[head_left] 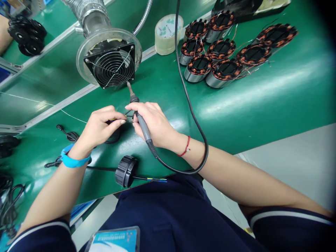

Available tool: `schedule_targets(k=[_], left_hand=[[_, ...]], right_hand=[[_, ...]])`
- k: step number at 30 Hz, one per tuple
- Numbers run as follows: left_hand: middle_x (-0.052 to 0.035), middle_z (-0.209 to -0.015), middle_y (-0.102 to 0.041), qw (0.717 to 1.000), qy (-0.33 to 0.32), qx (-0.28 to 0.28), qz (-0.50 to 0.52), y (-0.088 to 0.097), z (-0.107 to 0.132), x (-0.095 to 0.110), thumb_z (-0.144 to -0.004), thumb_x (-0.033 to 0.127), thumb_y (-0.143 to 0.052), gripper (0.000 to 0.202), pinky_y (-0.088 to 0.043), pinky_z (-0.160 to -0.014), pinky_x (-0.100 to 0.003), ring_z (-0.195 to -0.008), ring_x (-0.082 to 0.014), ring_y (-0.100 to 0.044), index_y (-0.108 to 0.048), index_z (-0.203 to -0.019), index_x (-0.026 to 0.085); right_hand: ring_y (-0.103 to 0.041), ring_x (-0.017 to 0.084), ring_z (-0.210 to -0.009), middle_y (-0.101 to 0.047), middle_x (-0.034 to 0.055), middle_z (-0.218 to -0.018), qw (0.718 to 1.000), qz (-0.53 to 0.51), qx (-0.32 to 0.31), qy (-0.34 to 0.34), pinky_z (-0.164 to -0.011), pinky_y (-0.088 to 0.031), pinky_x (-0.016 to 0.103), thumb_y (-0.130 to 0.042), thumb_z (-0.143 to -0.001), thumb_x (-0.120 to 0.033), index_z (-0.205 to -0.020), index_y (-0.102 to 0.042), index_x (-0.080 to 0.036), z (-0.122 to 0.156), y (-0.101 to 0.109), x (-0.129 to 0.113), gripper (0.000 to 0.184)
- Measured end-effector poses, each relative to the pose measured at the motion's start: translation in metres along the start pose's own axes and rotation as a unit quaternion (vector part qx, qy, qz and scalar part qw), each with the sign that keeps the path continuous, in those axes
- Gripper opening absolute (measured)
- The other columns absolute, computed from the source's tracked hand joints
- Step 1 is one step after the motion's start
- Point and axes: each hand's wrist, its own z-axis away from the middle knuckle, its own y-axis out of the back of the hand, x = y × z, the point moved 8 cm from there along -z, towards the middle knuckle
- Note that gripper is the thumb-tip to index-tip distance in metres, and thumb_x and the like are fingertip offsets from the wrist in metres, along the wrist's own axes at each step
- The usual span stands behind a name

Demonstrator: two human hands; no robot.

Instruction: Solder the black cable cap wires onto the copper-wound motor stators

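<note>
The right hand point(153, 122) is closed around the grey handle of a soldering iron point(143, 126), fingers curled over it, with the metal tip pointing up and away from the grip toward a fume fan point(112, 66) that stands just beyond. The iron's black cord point(194, 119) leaves the back of the grip, loops under the right wrist and runs off past the far side of the hand. Directly to the left of this grip, the left hand point(101, 127) is pinched shut, thumb against fingertips, on thin wires point(129, 114) that bridge the small gap between the two hands; whether the right fingertips also touch the wires cannot be told. A blue wrist strap point(72, 161) circles the left wrist. Nearer the body than both grips lies a black round cap point(126, 170) on a cable. Well beyond the right hand, further right, sit a tape roll point(168, 33) and a cluster of copper-wound stators point(223, 52) on the green mat point(262, 98).
</note>
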Motion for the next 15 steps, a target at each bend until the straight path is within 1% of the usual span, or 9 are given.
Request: schedule_targets(k=[3, 6, 8, 10, 11, 13, 14, 15], left_hand=[[-0.0018, -0.067, -0.063, 1.000, 0.027, -0.011, 0.003, -0.009, -0.001, -0.001, -0.087, 0.040, -0.060, 0.024, -0.043, -0.066, -0.027, -0.063, -0.0138, -0.055, -0.076, -0.084, 0.022], [-0.0026, -0.076, -0.070, 0.998, 0.055, -0.006, 0.001, -0.013, -0.001, -0.001, -0.086, 0.040, -0.060, 0.024, -0.045, -0.069, -0.027, -0.069, -0.0159, -0.060, -0.077, -0.086, 0.022], [-0.0030, -0.079, -0.070, 0.999, 0.052, -0.007, 0.008, -0.013, 0.000, 0.000, -0.087, 0.038, -0.059, 0.024, -0.045, -0.070, -0.027, -0.071, -0.0160, -0.061, -0.076, -0.086, 0.021], [-0.0034, -0.081, -0.069, 0.999, 0.033, -0.001, 0.014, -0.010, 0.002, 0.002, -0.088, 0.038, -0.060, 0.023, -0.044, -0.070, -0.027, -0.072, -0.0154, -0.060, -0.075, -0.090, 0.020], [-0.0034, -0.081, -0.067, 0.999, 0.030, 0.009, 0.020, -0.007, 0.003, 0.001, -0.088, 0.038, -0.060, 0.024, -0.043, -0.070, -0.026, -0.072, -0.0149, -0.058, -0.074, -0.095, 0.020], [-0.0029, -0.083, -0.064, 0.998, 0.047, 0.034, 0.034, 0.002, 0.005, -0.005, -0.089, 0.039, -0.058, 0.029, -0.042, -0.069, -0.026, -0.072, -0.0141, -0.055, -0.068, -0.109, 0.019], [-0.0031, -0.085, -0.063, 0.997, 0.057, 0.034, 0.036, 0.004, 0.005, -0.007, -0.090, 0.039, -0.056, 0.031, -0.042, -0.070, -0.025, -0.074, -0.0143, -0.055, -0.065, -0.112, 0.019], [-0.0036, -0.086, -0.062, 0.998, 0.059, 0.021, 0.031, 0.005, 0.004, -0.008, -0.092, 0.039, -0.053, 0.030, -0.042, -0.071, -0.026, -0.076, -0.0148, -0.055, -0.065, -0.109, 0.018]], right_hand=[[-0.056, 0.022, -0.092, -0.065, 0.0031, -0.098, 1.000, -0.003, 0.008, -0.005, -0.093, -0.038, 0.041, -0.046, -0.085, -0.016, -0.124, -0.046, -0.020, -0.002, 0.003, 0.003, 0.040], [-0.056, 0.023, -0.096, -0.065, 0.0024, -0.095, 0.999, -0.020, 0.002, -0.030, -0.093, -0.038, 0.042, -0.046, -0.082, -0.016, -0.126, -0.043, -0.021, -0.003, 0.006, 0.008, 0.044], [-0.055, 0.025, -0.102, -0.064, 0.0041, -0.104, 0.999, -0.030, 0.000, -0.033, -0.093, -0.039, 0.042, -0.050, -0.079, -0.018, -0.129, -0.041, -0.021, -0.003, 0.007, 0.008, 0.051], [-0.052, 0.026, -0.111, -0.062, 0.0069, -0.119, 0.999, -0.031, -0.009, -0.023, -0.095, -0.039, 0.043, -0.052, -0.077, -0.019, -0.131, -0.040, -0.021, -0.003, 0.004, 0.006, 0.055], [-0.051, 0.026, -0.114, -0.060, 0.0078, -0.123, 0.999, -0.030, -0.014, -0.019, -0.096, -0.039, 0.043, -0.052, -0.078, -0.019, -0.131, -0.040, -0.021, -0.004, 0.002, 0.005, 0.055], [-0.052, 0.026, -0.113, -0.061, 0.0080, -0.123, 0.999, -0.021, -0.019, -0.026, -0.095, -0.039, 0.043, -0.051, -0.079, -0.018, -0.130, -0.042, -0.020, -0.005, -0.003, 0.005, 0.052], [-0.053, 0.026, -0.109, -0.062, 0.0076, -0.118, 0.999, -0.012, -0.016, -0.033, -0.094, -0.040, 0.043, -0.050, -0.080, -0.018, -0.129, -0.044, -0.020, -0.006, -0.006, 0.006, 0.050], [-0.054, 0.025, -0.105, -0.064, 0.0070, -0.113, 0.999, -0.001, -0.010, -0.040, -0.091, -0.041, 0.043, -0.049, -0.081, -0.017, -0.128, -0.046, -0.019, -0.007, -0.008, 0.007, 0.047]])
